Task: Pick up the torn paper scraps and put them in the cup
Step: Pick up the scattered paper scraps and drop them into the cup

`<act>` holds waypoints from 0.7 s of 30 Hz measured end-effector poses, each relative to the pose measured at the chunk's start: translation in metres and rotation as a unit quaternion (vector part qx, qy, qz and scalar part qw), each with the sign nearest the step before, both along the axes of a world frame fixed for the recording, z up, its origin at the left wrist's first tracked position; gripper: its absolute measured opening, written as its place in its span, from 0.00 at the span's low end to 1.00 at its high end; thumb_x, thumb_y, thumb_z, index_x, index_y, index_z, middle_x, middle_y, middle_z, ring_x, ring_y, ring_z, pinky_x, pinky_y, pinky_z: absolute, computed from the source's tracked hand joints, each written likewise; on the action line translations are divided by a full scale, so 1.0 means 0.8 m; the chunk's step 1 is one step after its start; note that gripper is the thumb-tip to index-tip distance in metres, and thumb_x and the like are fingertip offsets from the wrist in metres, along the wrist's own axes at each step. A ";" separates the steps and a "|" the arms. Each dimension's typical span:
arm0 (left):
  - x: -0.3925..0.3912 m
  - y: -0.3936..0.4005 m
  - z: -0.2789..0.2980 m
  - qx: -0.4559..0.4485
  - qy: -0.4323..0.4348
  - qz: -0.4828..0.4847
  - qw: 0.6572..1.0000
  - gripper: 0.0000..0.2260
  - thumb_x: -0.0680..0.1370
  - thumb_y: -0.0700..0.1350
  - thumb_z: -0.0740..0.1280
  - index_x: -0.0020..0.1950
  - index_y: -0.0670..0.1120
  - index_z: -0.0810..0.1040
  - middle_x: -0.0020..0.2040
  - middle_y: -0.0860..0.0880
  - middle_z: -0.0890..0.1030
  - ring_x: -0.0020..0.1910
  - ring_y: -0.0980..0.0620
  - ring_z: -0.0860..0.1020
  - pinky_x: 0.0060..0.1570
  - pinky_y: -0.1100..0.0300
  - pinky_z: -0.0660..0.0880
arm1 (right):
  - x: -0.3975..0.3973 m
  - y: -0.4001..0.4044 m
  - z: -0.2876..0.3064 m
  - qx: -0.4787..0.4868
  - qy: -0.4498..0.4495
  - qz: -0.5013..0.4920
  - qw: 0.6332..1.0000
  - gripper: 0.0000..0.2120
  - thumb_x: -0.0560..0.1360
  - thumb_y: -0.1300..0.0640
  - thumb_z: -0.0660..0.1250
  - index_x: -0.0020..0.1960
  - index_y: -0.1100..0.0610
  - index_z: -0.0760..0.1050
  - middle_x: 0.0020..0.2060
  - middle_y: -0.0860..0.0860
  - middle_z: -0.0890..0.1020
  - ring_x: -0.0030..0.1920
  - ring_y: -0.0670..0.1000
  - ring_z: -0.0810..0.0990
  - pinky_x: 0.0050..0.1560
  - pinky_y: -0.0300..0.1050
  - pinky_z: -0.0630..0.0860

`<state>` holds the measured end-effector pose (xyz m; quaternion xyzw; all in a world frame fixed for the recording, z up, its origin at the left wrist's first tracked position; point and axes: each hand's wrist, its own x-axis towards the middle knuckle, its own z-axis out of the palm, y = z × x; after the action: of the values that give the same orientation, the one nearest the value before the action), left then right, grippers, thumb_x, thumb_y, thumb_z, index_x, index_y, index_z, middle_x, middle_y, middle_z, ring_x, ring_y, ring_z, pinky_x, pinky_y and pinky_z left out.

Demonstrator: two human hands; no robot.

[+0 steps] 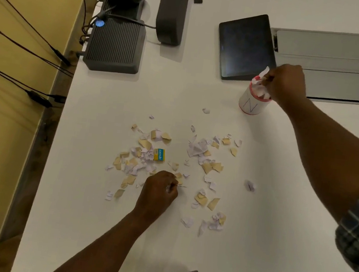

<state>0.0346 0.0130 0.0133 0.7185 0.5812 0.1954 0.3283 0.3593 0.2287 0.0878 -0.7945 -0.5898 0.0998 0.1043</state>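
Torn white and tan paper scraps (197,148) lie scattered over the middle of the white table (95,216). A white paper cup (250,103) with a red rim and a blue mark stands at the back right, stuffed with white scraps. My right hand (287,83) is at the cup's rim, its fingers closed on white scraps that stick out of the cup. My left hand (158,191) rests on the table at the near edge of the pile, fingers pinched on a thin scrap.
A small yellow and blue box (159,155) sits among the scraps. A dark tablet (246,46) and a grey metal cable hatch (343,66) lie behind the cup. A black ribbed device (115,46), a dark stand (172,9) and cables are at the back left.
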 end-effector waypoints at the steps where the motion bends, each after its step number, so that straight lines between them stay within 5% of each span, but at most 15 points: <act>1: -0.001 0.000 0.001 0.002 -0.001 0.000 1.000 0.05 0.67 0.33 0.72 0.40 0.40 0.83 0.40 0.45 0.83 0.39 0.53 0.80 0.43 0.72 0.73 | -0.003 0.006 -0.004 -0.020 -0.016 0.004 1.000 0.15 0.74 0.57 0.70 0.57 0.64 0.78 0.52 0.62 0.81 0.52 0.62 0.80 0.57 0.51 0.76; 9: -0.006 0.010 0.009 0.004 0.002 0.015 1.000 0.06 0.67 0.33 0.73 0.43 0.40 0.84 0.42 0.45 0.84 0.41 0.53 0.81 0.45 0.72 0.72 | -0.010 0.040 -0.026 -0.151 -0.107 0.032 0.982 0.16 0.73 0.61 0.71 0.56 0.68 0.74 0.41 0.61 0.75 0.46 0.62 0.78 0.52 0.54 0.76; 17: -0.009 0.014 0.011 -0.002 0.013 0.023 1.000 0.06 0.67 0.34 0.73 0.43 0.40 0.84 0.43 0.46 0.84 0.41 0.56 0.80 0.47 0.80 0.70 | -0.010 0.047 -0.039 -0.160 -0.079 0.052 0.983 0.10 0.74 0.64 0.62 0.52 0.68 0.76 0.50 0.67 0.78 0.52 0.68 0.76 0.44 0.52 0.69; 21: -0.003 0.012 0.013 -0.004 0.019 0.015 1.000 0.06 0.68 0.35 0.73 0.43 0.41 0.84 0.43 0.46 0.84 0.41 0.57 0.80 0.47 0.81 0.68 | -0.012 0.045 -0.024 -0.217 -0.098 0.073 0.968 0.17 0.75 0.61 0.67 0.62 0.67 0.72 0.53 0.64 0.78 0.54 0.64 0.77 0.54 0.54 0.76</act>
<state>0.0324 0.0225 0.0234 0.7119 0.5989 0.1848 0.3168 0.3498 0.2644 0.0684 -0.7590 -0.6175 0.1547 -0.1365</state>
